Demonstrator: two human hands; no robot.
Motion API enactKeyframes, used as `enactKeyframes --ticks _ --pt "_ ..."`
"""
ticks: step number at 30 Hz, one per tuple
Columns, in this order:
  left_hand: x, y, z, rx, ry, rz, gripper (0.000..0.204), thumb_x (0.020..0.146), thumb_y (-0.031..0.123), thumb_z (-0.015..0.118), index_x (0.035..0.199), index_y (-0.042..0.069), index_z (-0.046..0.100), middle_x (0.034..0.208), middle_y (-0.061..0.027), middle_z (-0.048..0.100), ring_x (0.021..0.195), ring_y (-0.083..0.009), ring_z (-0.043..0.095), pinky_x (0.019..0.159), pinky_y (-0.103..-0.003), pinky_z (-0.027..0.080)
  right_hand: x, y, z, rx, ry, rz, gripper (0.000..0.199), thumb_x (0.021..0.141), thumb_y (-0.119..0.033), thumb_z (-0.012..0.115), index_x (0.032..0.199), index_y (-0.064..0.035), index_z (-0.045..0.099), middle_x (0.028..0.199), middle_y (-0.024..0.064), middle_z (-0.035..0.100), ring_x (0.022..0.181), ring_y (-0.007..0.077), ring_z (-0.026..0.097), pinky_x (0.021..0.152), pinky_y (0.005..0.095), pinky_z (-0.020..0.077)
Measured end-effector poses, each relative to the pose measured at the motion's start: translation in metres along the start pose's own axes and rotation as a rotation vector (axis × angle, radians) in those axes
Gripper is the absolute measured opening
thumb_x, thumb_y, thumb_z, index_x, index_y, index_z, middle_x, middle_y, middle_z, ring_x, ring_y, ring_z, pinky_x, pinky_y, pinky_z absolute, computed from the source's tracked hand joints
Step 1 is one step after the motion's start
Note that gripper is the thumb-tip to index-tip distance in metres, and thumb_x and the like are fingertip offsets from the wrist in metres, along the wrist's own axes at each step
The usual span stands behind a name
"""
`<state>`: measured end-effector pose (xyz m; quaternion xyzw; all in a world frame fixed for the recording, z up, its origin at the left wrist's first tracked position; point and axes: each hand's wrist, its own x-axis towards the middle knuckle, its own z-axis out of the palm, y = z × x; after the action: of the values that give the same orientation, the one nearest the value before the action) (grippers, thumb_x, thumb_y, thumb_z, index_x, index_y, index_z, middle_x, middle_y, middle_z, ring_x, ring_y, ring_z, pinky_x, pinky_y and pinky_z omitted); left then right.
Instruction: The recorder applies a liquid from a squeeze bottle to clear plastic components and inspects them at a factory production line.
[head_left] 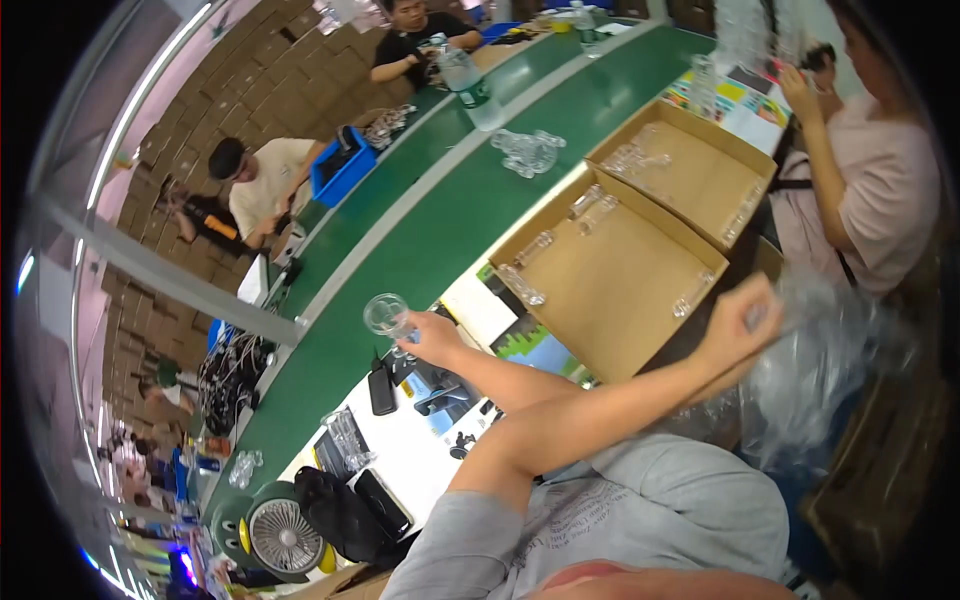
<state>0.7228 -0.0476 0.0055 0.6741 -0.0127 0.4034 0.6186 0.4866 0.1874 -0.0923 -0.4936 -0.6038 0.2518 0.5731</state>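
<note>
My arms cross, the left forearm passing over the right one. My right hand, at the left over the green belt's edge, is closed on a clear cup-like glass piece with a round rim. Part of the piece is hidden by the fingers. Over to the right, my left hand has its fingers curled in at a clear plastic bag. The bag hangs crumpled and blurred beside the left wrist. Between the hands lies a shallow cardboard box with several small clear glass pieces along its sides.
A second cardboard box adjoins the first. The green conveyor belt carries a clear bottle and a clear bundle. A small fan, black pouch and phone are near me. A co-worker sits right.
</note>
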Motion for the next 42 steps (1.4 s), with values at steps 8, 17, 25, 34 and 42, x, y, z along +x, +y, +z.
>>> enactKeyframes --ticks 8,17,25,34,42 --pt "-0.045 -0.055 -0.026 0.406 -0.551 -0.027 0.012 0.071 0.011 0.055 0.069 0.001 0.047 0.061 -0.0163 0.051 0.060 -0.0349 0.052 0.056 -0.040 0.042 -0.005 -0.004 0.007 -0.004 -0.037 0.045 0.037 0.072 -0.031 0.064 0.104 -0.0149 0.057 0.086 0.0081 0.062 0.085 0.0265 0.059 0.074 0.0369 0.0463" --pt "-0.075 -0.088 -0.029 1.010 -0.831 -0.093 0.040 0.071 0.021 0.062 0.105 0.003 0.052 0.108 -0.0173 0.051 0.104 -0.0331 0.048 0.089 -0.051 0.036 0.005 0.001 -0.003 0.034 0.001 0.115 0.040 0.072 -0.028 0.067 0.105 -0.0085 0.056 0.085 0.0066 0.064 0.079 0.0234 0.060 0.071 0.0331 0.0476" --pt "-0.074 -0.088 -0.036 0.926 -0.968 -0.190 0.040 0.070 0.021 0.064 0.105 0.003 0.055 0.110 -0.0179 0.050 0.106 -0.0327 0.047 0.089 -0.049 0.036 0.001 -0.005 0.000 0.039 0.001 0.092 0.038 0.072 -0.027 0.066 0.104 -0.0107 0.056 0.085 0.0059 0.062 0.079 0.0235 0.060 0.070 0.0341 0.0474" --pt "-0.046 0.011 -0.053 0.535 -0.678 0.132 0.021 0.071 0.005 0.057 0.091 0.003 0.054 0.102 -0.0158 0.051 0.105 -0.0316 0.048 0.086 -0.041 0.040 0.002 0.005 0.002 -0.004 0.045 0.039 0.041 0.071 -0.027 0.067 0.108 -0.0119 0.056 0.085 0.0064 0.063 0.077 0.0233 0.059 0.069 0.0331 0.0474" --pt "-0.076 0.155 -0.181 0.720 -0.448 0.275 0.030 0.068 -0.001 0.054 0.098 0.002 0.053 0.103 -0.0156 0.054 0.105 -0.0345 0.051 0.085 -0.042 0.041 0.002 0.003 0.013 -0.007 0.109 0.043 0.046 0.071 -0.029 0.065 0.113 -0.0153 0.051 0.084 0.0085 0.060 0.077 0.0256 0.057 0.069 0.0364 0.0463"
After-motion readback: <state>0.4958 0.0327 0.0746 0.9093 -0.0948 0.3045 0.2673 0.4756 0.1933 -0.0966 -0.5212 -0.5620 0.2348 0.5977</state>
